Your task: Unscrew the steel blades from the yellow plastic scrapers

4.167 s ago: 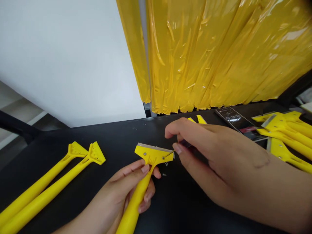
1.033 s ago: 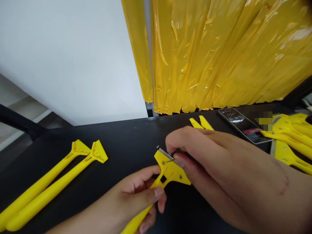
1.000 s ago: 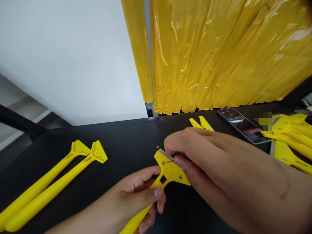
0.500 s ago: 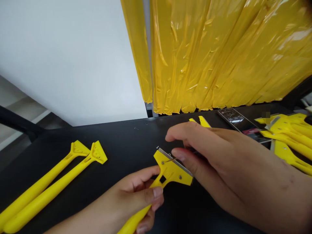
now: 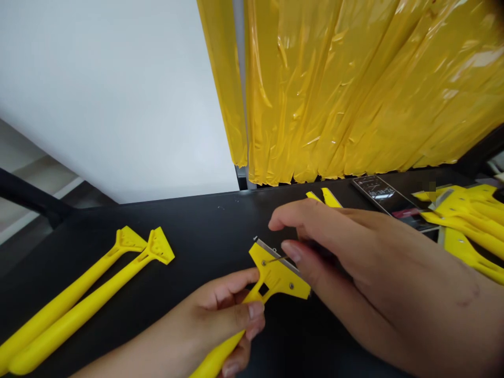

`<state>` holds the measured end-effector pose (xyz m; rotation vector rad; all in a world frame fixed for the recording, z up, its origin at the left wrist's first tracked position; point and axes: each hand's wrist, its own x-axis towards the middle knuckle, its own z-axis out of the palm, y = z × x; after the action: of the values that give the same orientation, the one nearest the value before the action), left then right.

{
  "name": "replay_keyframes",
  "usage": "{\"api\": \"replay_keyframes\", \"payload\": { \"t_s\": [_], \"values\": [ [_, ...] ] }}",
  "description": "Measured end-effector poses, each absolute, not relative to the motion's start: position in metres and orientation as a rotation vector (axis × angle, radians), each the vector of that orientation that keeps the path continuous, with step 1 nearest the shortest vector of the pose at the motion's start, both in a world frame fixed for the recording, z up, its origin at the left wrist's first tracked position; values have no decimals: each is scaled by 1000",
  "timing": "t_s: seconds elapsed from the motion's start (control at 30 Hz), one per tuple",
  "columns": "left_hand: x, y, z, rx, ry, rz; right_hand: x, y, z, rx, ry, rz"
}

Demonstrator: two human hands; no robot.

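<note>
My left hand [image 5: 232, 315] is wrapped round the neck of a yellow scraper [image 5: 279, 278], its head tilted up to the right. A metal blade strip runs along the head's far edge, and two small screws sit in its face. Over the scraper's right side, my right hand [image 5: 354, 262] has its thumb and fingers curled round a thin metal rod [image 5: 276, 259], which looks like a hex key. The rod's tip is at the left screw [image 5: 263, 263]. Most of the rod is hidden by my fingers.
Two yellow scraper handles [image 5: 102, 294] lie on the black table [image 5: 189, 220] at left. Several yellow scrapers [image 5: 468, 210] are piled at right, beside a dark phone [image 5: 384, 197]. Small yellow pieces [image 5: 331, 198] lie behind my right hand. A yellow plastic curtain [image 5: 315, 94] hangs at the back.
Almost nothing differs. My right thumb has shifted very slightly to the right, while the rod's tip stays at the left screw; my left hand keeps the same grip.
</note>
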<state>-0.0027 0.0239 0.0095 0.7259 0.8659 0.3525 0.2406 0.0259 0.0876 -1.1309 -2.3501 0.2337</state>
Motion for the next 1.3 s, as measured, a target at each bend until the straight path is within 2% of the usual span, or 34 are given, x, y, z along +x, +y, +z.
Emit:
{"api": "replay_keyframes", "payload": {
  "t_s": [0.4,0.63,1.3],
  "values": [
    [-2,23,11,743,870,334,238,25,89,-1080,-2376,239],
    [-5,22,10,736,872,331,238,25,88,-1067,-2353,111],
    [-2,24,15,733,862,329,238,21,87,-1099,-2340,165]
  ]
}}
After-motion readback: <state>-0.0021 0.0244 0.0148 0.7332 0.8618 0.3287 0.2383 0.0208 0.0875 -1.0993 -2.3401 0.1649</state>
